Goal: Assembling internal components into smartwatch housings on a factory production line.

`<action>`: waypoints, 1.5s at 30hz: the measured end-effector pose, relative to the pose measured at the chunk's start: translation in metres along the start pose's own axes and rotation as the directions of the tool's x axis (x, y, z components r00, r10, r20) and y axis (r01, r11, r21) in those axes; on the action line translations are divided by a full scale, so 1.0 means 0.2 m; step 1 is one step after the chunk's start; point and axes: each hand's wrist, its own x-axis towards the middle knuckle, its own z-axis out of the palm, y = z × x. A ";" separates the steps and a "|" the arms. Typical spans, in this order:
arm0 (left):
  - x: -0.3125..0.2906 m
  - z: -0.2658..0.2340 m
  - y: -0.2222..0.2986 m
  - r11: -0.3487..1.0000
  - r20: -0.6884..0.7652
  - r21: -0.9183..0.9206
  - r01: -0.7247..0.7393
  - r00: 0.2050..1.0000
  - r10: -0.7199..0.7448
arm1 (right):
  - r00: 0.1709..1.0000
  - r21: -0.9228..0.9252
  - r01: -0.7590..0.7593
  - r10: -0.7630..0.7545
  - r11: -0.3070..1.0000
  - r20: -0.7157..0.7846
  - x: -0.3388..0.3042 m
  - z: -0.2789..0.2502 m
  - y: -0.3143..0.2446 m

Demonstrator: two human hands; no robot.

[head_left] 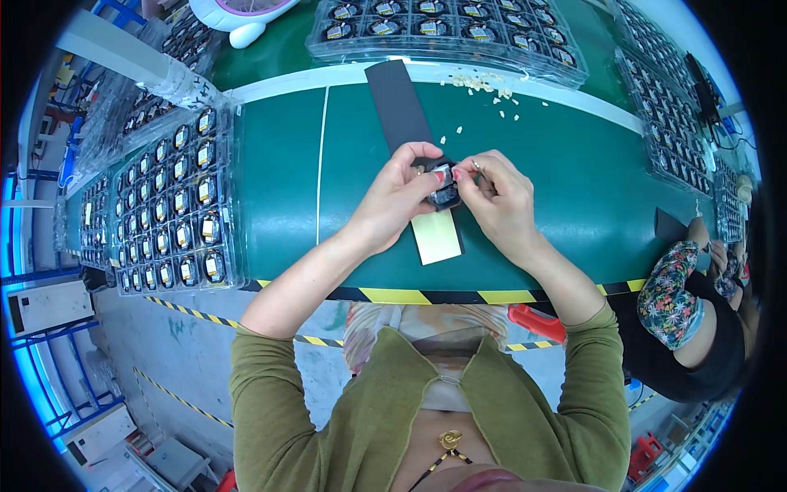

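Two hands are seen at work, the left hand and the right hand, with one small black part held between them. One dark strip and one pale yellow card are laid on the one green bench. About fifteen pale scraps are scattered, too small to be counted exactly. Four clear trays of parts can be told: one at left, one behind it, one at top, one at right. One other person's floral sleeve is seen
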 end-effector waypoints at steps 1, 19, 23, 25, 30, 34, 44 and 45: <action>0.00 0.00 0.02 1.000 -0.003 0.003 -0.002 1.000 0.002 | 1.000 0.004 0.003 -0.003 1.000 0.000 0.00 0.00 0.00; 0.05 -0.11 0.03 0.999 -0.285 -0.052 0.013 0.958 -0.027 | 0.814 -0.075 0.576 -0.564 0.814 0.135 0.06 -0.12 0.01; 0.04 -0.10 0.04 0.996 -0.269 -0.075 -0.056 0.963 0.034 | 0.743 -0.080 0.651 -0.612 0.754 0.272 0.04 -0.08 0.04; 0.04 -0.09 0.05 0.993 -0.244 -0.088 -0.073 0.968 0.050 | 0.734 -0.078 0.658 -0.616 0.749 0.285 0.05 -0.07 0.05; 0.03 -0.13 0.03 0.992 -0.216 -0.120 -0.028 0.976 0.001 | 0.761 -0.087 0.629 -0.588 0.773 0.273 0.06 -0.06 0.06; 0.03 -0.13 0.03 0.989 -0.230 -0.143 -0.028 0.973 -0.005 | 0.743 -0.082 0.651 -0.611 0.755 0.275 0.06 -0.07 0.07; 0.04 -0.16 0.03 0.995 -0.161 -0.068 0.076 0.983 -0.086 | 0.602 -0.112 0.769 -0.654 0.630 0.457 0.09 -0.11 0.05; 0.04 -0.16 0.03 0.994 -0.155 -0.064 0.083 0.984 -0.092 | 0.586 -0.108 0.780 -0.659 0.617 0.471 0.09 -0.11 0.05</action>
